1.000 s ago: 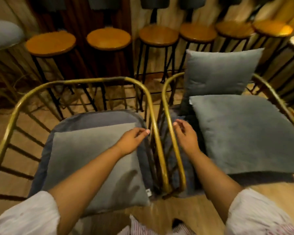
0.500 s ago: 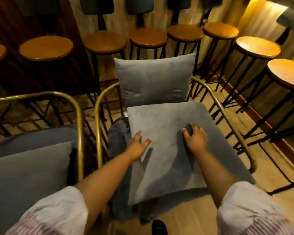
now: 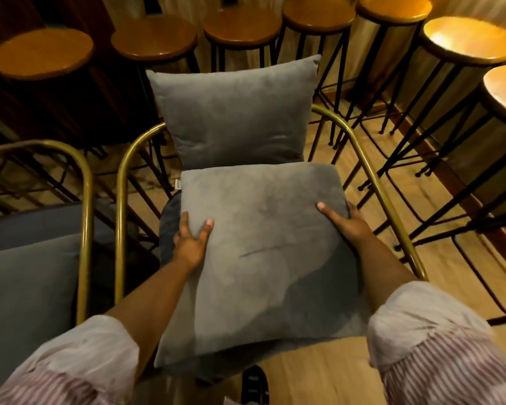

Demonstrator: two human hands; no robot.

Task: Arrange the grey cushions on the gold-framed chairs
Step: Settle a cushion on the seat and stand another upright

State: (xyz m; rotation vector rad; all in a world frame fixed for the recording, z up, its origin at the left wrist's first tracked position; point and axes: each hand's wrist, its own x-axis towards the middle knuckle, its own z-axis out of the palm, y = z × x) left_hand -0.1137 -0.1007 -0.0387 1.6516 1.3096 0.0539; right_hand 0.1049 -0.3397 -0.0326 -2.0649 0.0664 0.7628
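Note:
A gold-framed chair (image 3: 371, 171) stands in front of me. A grey cushion (image 3: 234, 112) leans upright against its back. A second grey cushion (image 3: 260, 252) lies flat on the seat. My left hand (image 3: 192, 239) grips its left edge, thumb on top. My right hand (image 3: 346, 222) grips its right edge, fingers curled under the side. Another gold-framed chair (image 3: 85, 200) stands to the left with a grey cushion (image 3: 27, 287) lying on its seat.
Several round wooden bar stools (image 3: 155, 36) on black metal legs ring the far side and the right. More stools (image 3: 468, 39) crowd close to the right chair arm. The floor (image 3: 450, 273) is light wood. A dark shoe (image 3: 254, 384) shows below the cushion.
My view has swung from the left chair onto the right one. Both hands moved from the chair frames onto the flat cushion, then out to its left and right edges.

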